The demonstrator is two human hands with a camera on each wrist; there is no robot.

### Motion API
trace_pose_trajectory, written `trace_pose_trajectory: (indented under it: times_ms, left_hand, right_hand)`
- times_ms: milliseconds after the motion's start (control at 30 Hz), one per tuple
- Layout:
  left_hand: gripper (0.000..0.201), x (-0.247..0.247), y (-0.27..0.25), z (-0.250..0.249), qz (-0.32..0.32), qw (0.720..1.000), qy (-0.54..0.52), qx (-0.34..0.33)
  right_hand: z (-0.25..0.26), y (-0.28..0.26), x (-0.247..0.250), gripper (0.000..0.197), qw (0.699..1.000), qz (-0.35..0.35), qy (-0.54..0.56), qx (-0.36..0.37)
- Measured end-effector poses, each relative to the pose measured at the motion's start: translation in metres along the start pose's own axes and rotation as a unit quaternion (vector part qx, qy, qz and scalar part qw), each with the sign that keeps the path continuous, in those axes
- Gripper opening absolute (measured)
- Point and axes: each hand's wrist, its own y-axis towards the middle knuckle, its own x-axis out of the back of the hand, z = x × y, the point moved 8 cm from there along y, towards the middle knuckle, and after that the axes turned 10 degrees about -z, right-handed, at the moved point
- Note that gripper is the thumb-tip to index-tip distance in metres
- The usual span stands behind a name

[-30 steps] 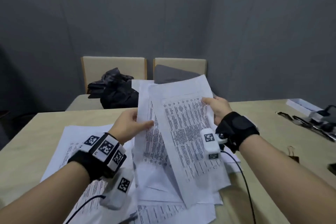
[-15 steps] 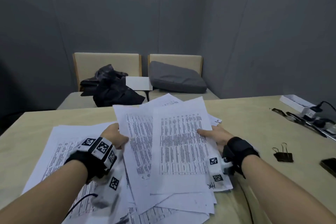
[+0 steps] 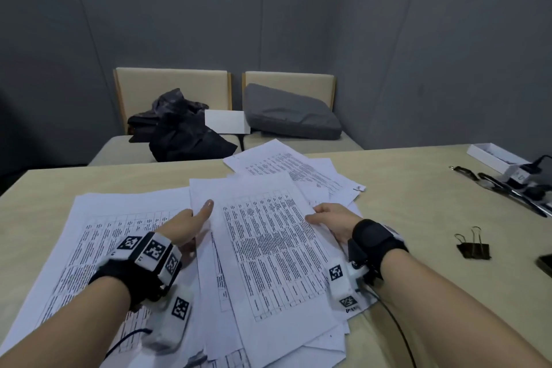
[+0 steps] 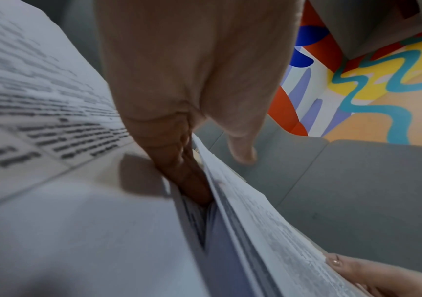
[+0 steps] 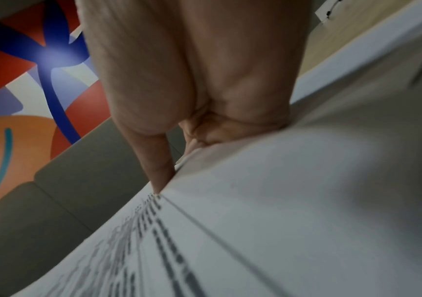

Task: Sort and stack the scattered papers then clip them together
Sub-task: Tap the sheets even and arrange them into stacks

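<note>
Printed white papers [image 3: 268, 248] lie fanned in a loose bundle over the pile on the beige table [image 3: 418, 203]. My left hand [image 3: 191, 224] holds the bundle's left edge, its thumb stretched over the top sheet. In the left wrist view its fingers [image 4: 179, 160] are tucked under the sheets [image 4: 255, 221]. My right hand [image 3: 331, 218] grips the right edge, thumb on top. The right wrist view shows that thumb [image 5: 154, 160] pressing on the paper [image 5: 280, 201]. More sheets [image 3: 89, 233] spread out to the left. A black binder clip [image 3: 473, 248] lies to the right.
Further sheets [image 3: 292, 167] reach toward the table's far edge. A white box [image 3: 493, 155], cables and pens [image 3: 507, 188] lie at the far right, a dark phone [image 3: 545, 266] at the right edge. Behind the table, chairs hold a black bag [image 3: 182, 134] and a grey cushion [image 3: 289, 113].
Both hands have brought the bundle down from nearly upright in front of me to almost flat on the pile. The sheets have fanned out a little.
</note>
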Motion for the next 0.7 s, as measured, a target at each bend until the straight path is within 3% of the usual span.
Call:
trace_pose_trajectory:
  times_ms: [67,167,367,500,600,633,700]
  left_hand:
    - [0.078,-0.001,-0.006,-0.004,0.012,1.0,0.012,-0.018]
    - [0.055,-0.001,-0.01,-0.011,0.009,0.998,0.032,-0.06]
    - [0.039,-0.001,-0.002,-0.005,0.007,0.998,0.033,-0.054]
    - [0.021,0.002,0.004,0.004,0.017,0.999,0.032,-0.015]
    - [0.023,0.004,0.003,0.008,0.034,0.999,0.027,-0.012]
    - [0.024,0.005,0.005,0.009,0.035,0.998,0.038,-0.02]
    - [0.02,0.006,0.007,0.008,0.039,0.997,0.059,-0.027]
  right_hand:
    - [-0.001,-0.001,-0.003,0.015,1.0,0.005,0.003,-0.008]
    - [0.0,0.0,-0.002,0.022,1.0,0.001,-0.008,0.0]
    - [0.017,-0.012,-0.006,0.046,0.987,-0.019,-0.131,0.094]
    - [0.038,-0.028,-0.013,0.045,0.974,-0.005,-0.172,0.145]
    - [0.045,-0.016,0.006,0.032,0.971,-0.086,-0.149,0.165]
    - [0.043,-0.01,0.017,0.041,0.963,-0.123,-0.179,0.158]
    - [0.03,0.003,0.03,0.079,0.955,-0.141,-0.239,0.108]
